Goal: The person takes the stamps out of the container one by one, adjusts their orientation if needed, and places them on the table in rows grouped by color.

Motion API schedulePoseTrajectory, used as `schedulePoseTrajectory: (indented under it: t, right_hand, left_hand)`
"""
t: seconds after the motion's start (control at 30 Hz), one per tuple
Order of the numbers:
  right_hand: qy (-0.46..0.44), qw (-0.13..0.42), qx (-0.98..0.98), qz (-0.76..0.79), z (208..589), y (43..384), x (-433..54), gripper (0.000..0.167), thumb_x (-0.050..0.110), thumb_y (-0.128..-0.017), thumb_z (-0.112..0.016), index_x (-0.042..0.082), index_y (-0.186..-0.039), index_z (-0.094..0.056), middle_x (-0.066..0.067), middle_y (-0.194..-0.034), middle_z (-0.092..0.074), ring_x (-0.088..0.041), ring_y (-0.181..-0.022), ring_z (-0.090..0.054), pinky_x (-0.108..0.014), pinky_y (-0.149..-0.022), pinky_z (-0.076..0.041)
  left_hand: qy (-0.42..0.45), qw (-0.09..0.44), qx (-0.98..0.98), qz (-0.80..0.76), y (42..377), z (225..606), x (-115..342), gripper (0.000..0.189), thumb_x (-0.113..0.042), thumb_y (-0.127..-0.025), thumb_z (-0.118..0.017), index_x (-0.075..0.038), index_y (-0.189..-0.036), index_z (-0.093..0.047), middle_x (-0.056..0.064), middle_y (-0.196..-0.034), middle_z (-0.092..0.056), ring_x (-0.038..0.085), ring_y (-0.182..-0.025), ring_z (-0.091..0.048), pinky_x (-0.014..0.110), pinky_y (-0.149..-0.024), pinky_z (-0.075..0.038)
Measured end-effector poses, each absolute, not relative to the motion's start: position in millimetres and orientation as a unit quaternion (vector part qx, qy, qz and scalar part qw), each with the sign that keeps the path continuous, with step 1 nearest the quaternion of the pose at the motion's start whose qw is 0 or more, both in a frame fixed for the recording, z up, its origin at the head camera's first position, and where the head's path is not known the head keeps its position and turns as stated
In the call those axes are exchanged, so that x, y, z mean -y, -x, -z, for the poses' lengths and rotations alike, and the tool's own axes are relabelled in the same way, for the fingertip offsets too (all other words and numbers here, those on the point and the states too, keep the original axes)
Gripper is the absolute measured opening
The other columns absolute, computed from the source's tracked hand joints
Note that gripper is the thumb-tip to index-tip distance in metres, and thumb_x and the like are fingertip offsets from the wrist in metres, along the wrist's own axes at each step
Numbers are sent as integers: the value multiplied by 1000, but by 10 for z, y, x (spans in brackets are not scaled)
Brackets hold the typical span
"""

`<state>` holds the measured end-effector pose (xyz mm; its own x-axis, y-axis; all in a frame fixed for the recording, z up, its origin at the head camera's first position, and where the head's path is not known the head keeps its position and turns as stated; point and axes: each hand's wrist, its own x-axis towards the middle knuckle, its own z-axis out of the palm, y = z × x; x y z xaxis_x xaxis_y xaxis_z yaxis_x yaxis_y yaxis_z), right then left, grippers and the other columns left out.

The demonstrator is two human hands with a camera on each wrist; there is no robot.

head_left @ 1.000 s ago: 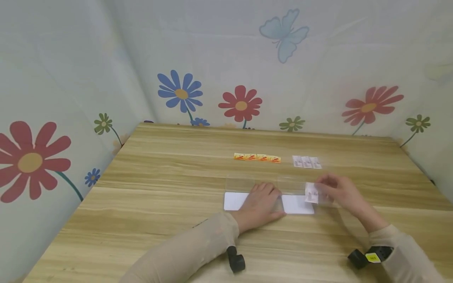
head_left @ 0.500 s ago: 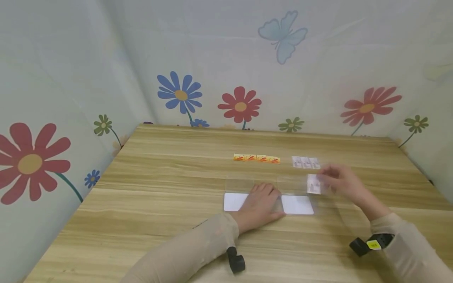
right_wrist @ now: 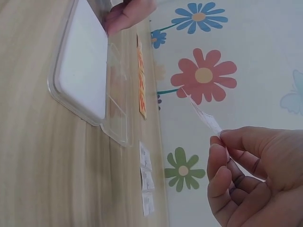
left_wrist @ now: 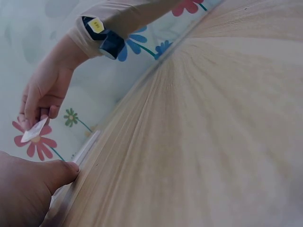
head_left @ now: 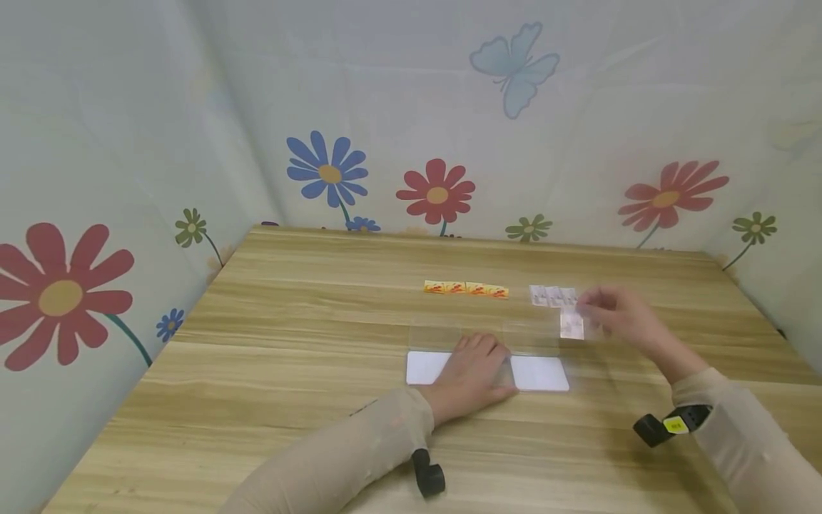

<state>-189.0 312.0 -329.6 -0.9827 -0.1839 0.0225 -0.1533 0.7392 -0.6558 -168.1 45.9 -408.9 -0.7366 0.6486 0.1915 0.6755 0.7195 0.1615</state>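
My left hand (head_left: pixel 472 371) rests across the middle of a low white plastic box (head_left: pixel 541 373); its clear lid (head_left: pixel 533 335) lies folded back on the far side. In the left wrist view, the left thumb (left_wrist: pixel 59 174) touches the box's near edge. My right hand (head_left: pixel 619 318) pinches a small flat pale-pink printed packet (head_left: pixel 571 325) between thumb and fingers, held up off the table in the right wrist view. Several similar pink packets (head_left: pixel 554 296) lie overlapped in a row just beyond it. The left hand hides the middle of the box.
A row of several yellow-orange packets (head_left: pixel 465 288) lies behind the box, left of the pink row. The wooden table (head_left: pixel 289 300) ends at a cloth backdrop (head_left: pixel 385 86) printed with flowers. Each wrist carries a black camera mount (head_left: pixel 655 428).
My right hand has moved away from the box, farther back toward the pink row, carrying the packet with it. The left hand stays where it was on the box.
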Motion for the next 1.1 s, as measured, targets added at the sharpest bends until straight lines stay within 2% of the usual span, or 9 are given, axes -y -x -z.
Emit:
schedulePoseTrajectory:
  t: [0.27,0.47,0.6,1.1]
  right_hand:
    - [96,21,-931,352,3261,1988,-3146,30,28,-98,-55,0,-110,-58,-14,-93,-63,-18,-75,-57,-26,-61,-49]
    - [81,34,-935,343,3221,2032,-3166,36,32,-98,-54,0,-114,-57,-17,-98,-63,-19,-79,-57,-28,-63,-51]
    - [83,34,-936,342,3208,2062,-3180,34,29,-98,-54,0,-114,-56,-17,-98,-63,-17,-78,-58,-30,-64,-52]
    - [73,34,-933,351,3209,2215,-3245,31,24,-98,-54,-2,-115,-56,-15,-97,-63,-14,-78,-56,-25,-63,-50]
  left_hand:
    - [356,59,927,108,1666,4072,-456,50,-53,-87,-62,-16,-119,-60,-1,-119,-56,16,-115,-51,34,-104,-40]
    - [356,60,926,108,1667,4080,-460,49,-54,-87,-62,-16,-119,-60,-1,-119,-57,16,-115,-51,33,-104,-40]
    - [356,56,926,110,1665,4082,-462,50,-54,-87,-62,-16,-120,-60,-1,-120,-56,16,-116,-50,34,-106,-39]
    - [357,61,926,109,1665,4066,-468,50,-54,-86,-62,-16,-119,-60,-1,-120,-56,15,-115,-50,33,-104,-40]
